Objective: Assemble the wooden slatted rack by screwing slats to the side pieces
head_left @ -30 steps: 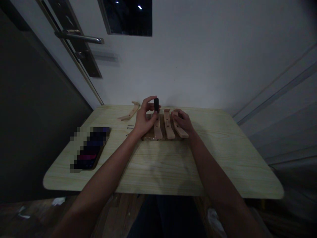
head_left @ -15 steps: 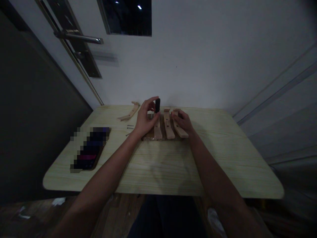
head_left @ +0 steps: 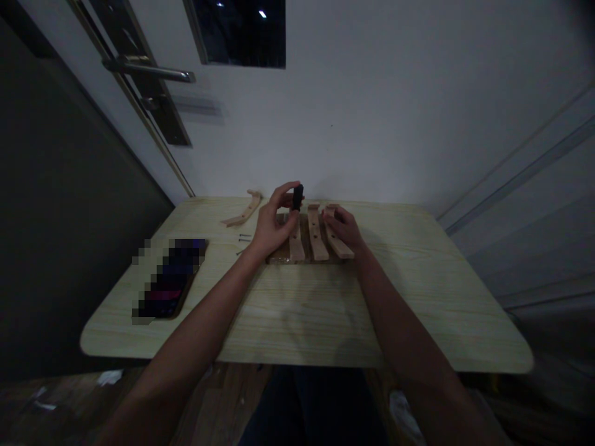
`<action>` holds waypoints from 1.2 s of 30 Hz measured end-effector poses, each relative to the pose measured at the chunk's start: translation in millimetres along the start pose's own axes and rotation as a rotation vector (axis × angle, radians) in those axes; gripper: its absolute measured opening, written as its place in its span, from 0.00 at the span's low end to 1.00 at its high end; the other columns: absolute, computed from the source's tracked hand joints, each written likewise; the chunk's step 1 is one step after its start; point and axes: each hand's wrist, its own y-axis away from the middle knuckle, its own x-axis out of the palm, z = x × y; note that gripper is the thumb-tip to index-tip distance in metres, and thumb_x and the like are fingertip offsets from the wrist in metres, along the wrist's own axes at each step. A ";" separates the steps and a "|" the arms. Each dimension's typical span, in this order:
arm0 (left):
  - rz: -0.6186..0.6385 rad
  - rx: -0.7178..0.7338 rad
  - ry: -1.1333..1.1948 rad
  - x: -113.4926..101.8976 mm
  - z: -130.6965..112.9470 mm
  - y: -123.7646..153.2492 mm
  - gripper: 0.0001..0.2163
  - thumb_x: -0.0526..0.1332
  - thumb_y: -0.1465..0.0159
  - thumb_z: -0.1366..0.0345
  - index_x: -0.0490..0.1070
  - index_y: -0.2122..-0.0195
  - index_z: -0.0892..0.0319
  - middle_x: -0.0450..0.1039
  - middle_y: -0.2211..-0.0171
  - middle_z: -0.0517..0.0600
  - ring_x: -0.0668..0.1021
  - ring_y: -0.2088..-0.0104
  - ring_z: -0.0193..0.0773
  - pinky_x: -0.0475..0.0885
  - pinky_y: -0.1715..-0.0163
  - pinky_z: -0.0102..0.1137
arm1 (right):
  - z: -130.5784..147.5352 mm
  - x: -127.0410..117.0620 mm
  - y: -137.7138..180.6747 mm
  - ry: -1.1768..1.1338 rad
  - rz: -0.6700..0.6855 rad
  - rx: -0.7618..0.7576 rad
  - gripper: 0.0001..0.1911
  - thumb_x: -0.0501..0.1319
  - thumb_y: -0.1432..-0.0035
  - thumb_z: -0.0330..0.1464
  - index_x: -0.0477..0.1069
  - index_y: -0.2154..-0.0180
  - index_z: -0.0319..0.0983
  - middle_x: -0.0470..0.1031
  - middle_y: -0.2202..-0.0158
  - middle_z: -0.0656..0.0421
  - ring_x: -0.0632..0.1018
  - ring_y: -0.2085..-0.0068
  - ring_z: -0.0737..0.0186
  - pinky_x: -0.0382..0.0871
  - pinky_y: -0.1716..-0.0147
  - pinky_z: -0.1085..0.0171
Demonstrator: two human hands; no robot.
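Observation:
My left hand (head_left: 273,224) is closed, thumb and fingers pinching a black-handled screwdriver (head_left: 298,197) held nearly upright. Its lower end is hidden behind the thumb, over the far part of the left curved wooden hook (head_left: 296,246). A middle wooden hook (head_left: 315,234) and a right wooden hook (head_left: 341,247) lie alongside, each with its near end pointing at me. All three rest across a brown board (head_left: 279,255). The fingers of my right hand (head_left: 346,228) are closed around the far part of the right hook.
A loose wooden hook (head_left: 244,215) lies at the table's back left. Several screws (head_left: 244,240) are beside my left wrist. A phone (head_left: 174,279), partly pixelated, lies on the left of the pale table (head_left: 432,310). Behind stands a white door with a metal handle (head_left: 158,72).
The top of the screwdriver has shifted slightly right and leans a little more, with my left fingers following it. My right hand keeps its place on the right hook.

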 end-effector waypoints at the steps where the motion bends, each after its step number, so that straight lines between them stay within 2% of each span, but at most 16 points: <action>1: -0.013 0.008 -0.022 -0.1 0.9 -0.3 0.23 0.60 0.34 0.59 0.59 0.39 0.51 0.73 0.49 0.53 0.78 0.54 0.39 0.75 0.55 0.35 | 0.2 -0.1 0.1 0.002 -0.001 0.005 0.21 0.66 0.54 0.51 0.63 0.76 0.42 0.66 0.77 0.63 0.66 0.72 0.66 0.65 0.72 0.64; 3: -0.050 0.024 -0.067 0.0 3.0 -0.8 0.23 0.63 0.36 0.58 0.61 0.41 0.51 0.72 0.49 0.53 0.77 0.54 0.39 0.75 0.57 0.34 | 0.0 -0.4 0.0 0.005 0.002 0.014 0.20 0.66 0.54 0.49 0.63 0.76 0.42 0.66 0.77 0.63 0.67 0.72 0.66 0.66 0.71 0.64; 6: -0.090 0.026 -0.096 0.7 5.3 -1.4 0.24 0.66 0.38 0.59 0.64 0.42 0.51 0.72 0.53 0.51 0.75 0.59 0.36 0.74 0.60 0.32 | -0.9 -1.0 -0.4 0.007 0.008 0.008 0.20 0.66 0.53 0.47 0.61 0.78 0.42 0.65 0.78 0.63 0.67 0.72 0.65 0.66 0.71 0.63; 14: -0.076 -0.006 -0.071 0.5 3.5 -1.3 0.23 0.61 0.35 0.60 0.61 0.40 0.52 0.73 0.59 0.49 0.75 0.63 0.34 0.74 0.62 0.30 | -1.3 -0.9 -1.3 -0.001 0.007 0.011 0.21 0.66 0.56 0.50 0.64 0.75 0.41 0.66 0.77 0.63 0.68 0.71 0.65 0.66 0.70 0.63; 21: -0.003 -0.006 -0.026 -0.3 -0.6 -0.5 0.27 0.58 0.36 0.68 0.57 0.36 0.51 0.76 0.54 0.50 0.78 0.61 0.35 0.75 0.56 0.33 | 0.4 -1.1 -0.9 -0.011 0.001 0.018 0.20 0.66 0.56 0.49 0.64 0.76 0.41 0.66 0.77 0.63 0.67 0.71 0.65 0.66 0.70 0.63; 25: -0.007 -0.017 0.001 -0.4 -2.9 0.4 0.28 0.58 0.37 0.69 0.56 0.36 0.51 0.76 0.54 0.51 0.79 0.60 0.36 0.75 0.56 0.34 | 0.5 -1.1 -0.5 -0.009 0.005 0.026 0.18 0.66 0.55 0.47 0.64 0.76 0.41 0.66 0.76 0.63 0.67 0.72 0.66 0.65 0.71 0.63; 29: -0.004 -0.018 0.007 0.1 -1.9 0.8 0.23 0.59 0.35 0.65 0.59 0.38 0.51 0.76 0.57 0.50 0.79 0.60 0.37 0.75 0.56 0.35 | -0.8 -0.7 -0.5 -0.001 -0.004 0.026 0.18 0.66 0.54 0.46 0.62 0.76 0.42 0.67 0.77 0.62 0.68 0.71 0.65 0.66 0.70 0.64; 34: -0.054 0.007 -0.052 3.8 6.5 0.7 0.25 0.62 0.35 0.55 0.59 0.39 0.50 0.71 0.49 0.53 0.76 0.55 0.38 0.75 0.59 0.33 | -5.7 -1.1 -1.6 -0.026 0.021 0.011 0.18 0.65 0.54 0.48 0.66 0.72 0.41 0.70 0.73 0.61 0.70 0.69 0.64 0.67 0.68 0.62; 36: -0.089 0.010 -0.082 4.5 9.3 0.3 0.25 0.63 0.36 0.53 0.61 0.40 0.50 0.70 0.49 0.52 0.76 0.56 0.37 0.75 0.61 0.31 | -7.3 -1.4 -2.1 -0.021 0.023 -0.009 0.19 0.65 0.54 0.49 0.65 0.73 0.41 0.69 0.74 0.61 0.70 0.69 0.64 0.67 0.67 0.62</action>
